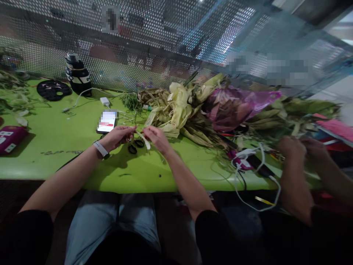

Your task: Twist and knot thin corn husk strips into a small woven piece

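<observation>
Green table (55, 147) first: my left hand (120, 135) and right hand (154, 137) pinch one pale husk strip (143, 139). Big husk pile (179, 106) waits untouched.

My view of the black-handled scissors (136, 145) partly covered by my hands, white phone screen (106, 121) blurred, co-worker's hands (292, 149) smeared by motion
</observation>
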{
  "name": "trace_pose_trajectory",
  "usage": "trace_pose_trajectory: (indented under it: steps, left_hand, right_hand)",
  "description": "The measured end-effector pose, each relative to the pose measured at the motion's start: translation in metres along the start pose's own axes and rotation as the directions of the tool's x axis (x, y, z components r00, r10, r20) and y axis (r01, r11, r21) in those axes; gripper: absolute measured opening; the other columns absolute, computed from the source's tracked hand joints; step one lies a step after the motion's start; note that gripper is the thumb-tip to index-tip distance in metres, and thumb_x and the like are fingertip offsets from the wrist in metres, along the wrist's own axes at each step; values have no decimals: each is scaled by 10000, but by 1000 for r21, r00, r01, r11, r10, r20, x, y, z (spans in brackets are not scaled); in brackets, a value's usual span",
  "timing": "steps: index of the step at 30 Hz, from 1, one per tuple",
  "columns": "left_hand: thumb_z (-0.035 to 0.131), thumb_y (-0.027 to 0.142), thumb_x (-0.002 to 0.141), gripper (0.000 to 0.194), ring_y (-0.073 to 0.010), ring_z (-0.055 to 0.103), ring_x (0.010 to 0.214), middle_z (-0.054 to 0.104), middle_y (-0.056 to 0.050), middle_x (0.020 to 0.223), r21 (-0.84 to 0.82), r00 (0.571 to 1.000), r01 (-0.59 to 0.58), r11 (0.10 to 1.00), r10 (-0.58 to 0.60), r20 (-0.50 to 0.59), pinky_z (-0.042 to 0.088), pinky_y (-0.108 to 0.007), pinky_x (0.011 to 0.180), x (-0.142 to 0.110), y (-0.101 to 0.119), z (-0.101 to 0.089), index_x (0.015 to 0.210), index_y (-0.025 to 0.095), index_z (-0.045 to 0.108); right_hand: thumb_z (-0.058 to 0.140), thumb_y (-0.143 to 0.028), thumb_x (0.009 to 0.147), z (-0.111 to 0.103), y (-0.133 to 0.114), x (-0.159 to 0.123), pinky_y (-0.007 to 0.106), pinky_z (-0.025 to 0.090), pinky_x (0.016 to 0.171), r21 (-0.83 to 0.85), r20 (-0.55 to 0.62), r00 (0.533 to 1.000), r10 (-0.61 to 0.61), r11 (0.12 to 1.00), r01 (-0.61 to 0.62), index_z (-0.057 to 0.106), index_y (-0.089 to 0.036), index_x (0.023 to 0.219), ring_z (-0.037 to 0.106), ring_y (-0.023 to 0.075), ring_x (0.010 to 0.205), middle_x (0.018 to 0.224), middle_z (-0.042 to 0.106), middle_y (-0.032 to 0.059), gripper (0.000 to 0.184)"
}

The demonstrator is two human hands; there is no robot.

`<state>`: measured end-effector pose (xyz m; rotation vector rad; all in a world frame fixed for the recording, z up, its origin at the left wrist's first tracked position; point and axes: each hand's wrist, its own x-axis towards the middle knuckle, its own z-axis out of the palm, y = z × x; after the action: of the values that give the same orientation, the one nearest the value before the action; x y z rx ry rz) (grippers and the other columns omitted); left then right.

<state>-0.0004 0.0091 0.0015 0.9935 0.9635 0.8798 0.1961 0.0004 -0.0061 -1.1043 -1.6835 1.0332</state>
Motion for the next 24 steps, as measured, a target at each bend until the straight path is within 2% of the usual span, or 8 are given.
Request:
trace_pose_trajectory:
  steps: [3, 8, 12, 15, 20, 24]
  left_hand:
    - [726, 348, 816, 280, -29, 448, 415, 585, -4, 566, -46, 1000, 22, 999, -22, 2, 299, -149, 385, 1, 1, 1, 695, 122, 614]
    - [658, 365, 840, 282, -37, 324, 369, 452, 38, 477, -102, 999, 47, 994, -44, 30, 172, -185, 358, 7, -1, -3, 673, 150, 583]
    - [728, 298, 770, 225, -42, 339, 418, 452, 38, 515, 40, 996, -67, 997, 64, 55, 188, -207, 407, 5, -2, -4, 668, 148, 594]
    - [750, 327, 753, 241, -55, 376, 475, 477, 26, 564, 134, 987, -141, 981, 128, 99, 226, -220, 456, 3, -3, -4, 679, 147, 607]
    - [728, 386, 770, 241, -84, 414, 532, 505, 11, 612, 191, 972, -186, 964, 151, 180, 252, -245, 502, 2, -6, -4, 752, 159, 648]
    - [756, 351, 740, 208, -81, 401, 547, 515, 17, 630, 168, 962, -233, 958, 203, 181, 261, -244, 510, 1, -5, -2, 777, 163, 674]
  right_hand:
    - [700, -438, 752, 2, 5, 2, 280, 486, 650, -12, 95, 995, 0, 1000, 1, 649, -169, 841, 599, 141, 668, 750, 667, 24, 288]
    - [641, -407, 800, -1, 9, 6, 298, 473, 676, -25, 65, 996, -54, 998, 55, 627, -171, 835, 581, 138, 655, 713, 639, 14, 239]
    - [610, -416, 836, -3, 9, 8, 288, 452, 681, -134, 37, 992, -117, 984, 121, 611, -183, 834, 567, 138, 674, 734, 635, 6, 233]
    - [580, -411, 867, -4, 10, 8, 286, 434, 688, -241, 15, 988, -157, 958, 156, 609, -186, 842, 559, 144, 690, 749, 636, 8, 228]
    - [536, -406, 914, -3, 10, 7, 298, 425, 740, -362, 40, 965, -260, 896, 257, 612, -193, 865, 565, 166, 773, 828, 639, 34, 232]
    - [507, -471, 933, -4, 8, 8, 294, 428, 741, -356, 51, 951, -305, 884, 302, 596, -190, 849, 555, 163, 769, 819, 616, 35, 307]
